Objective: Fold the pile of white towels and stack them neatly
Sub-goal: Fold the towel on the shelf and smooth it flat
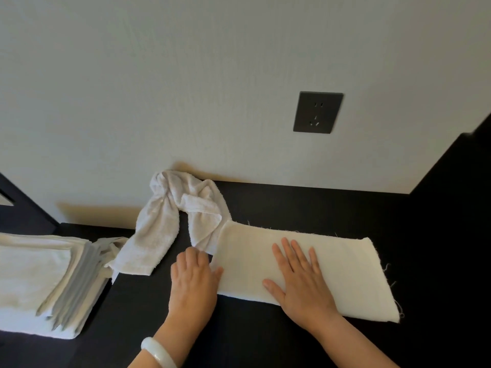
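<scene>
Viewing from my station, I record the right hand (303, 282) lying flat, fingers straight, on the folded towel (345, 272) on the dark counter (292, 203). The left hand (195, 280) sits at that towel's left edge, fingers curled — I cannot tell whether it grips. A crumpled towel (170, 216) lies behind; the folded stack (39, 274) sits far left
</scene>
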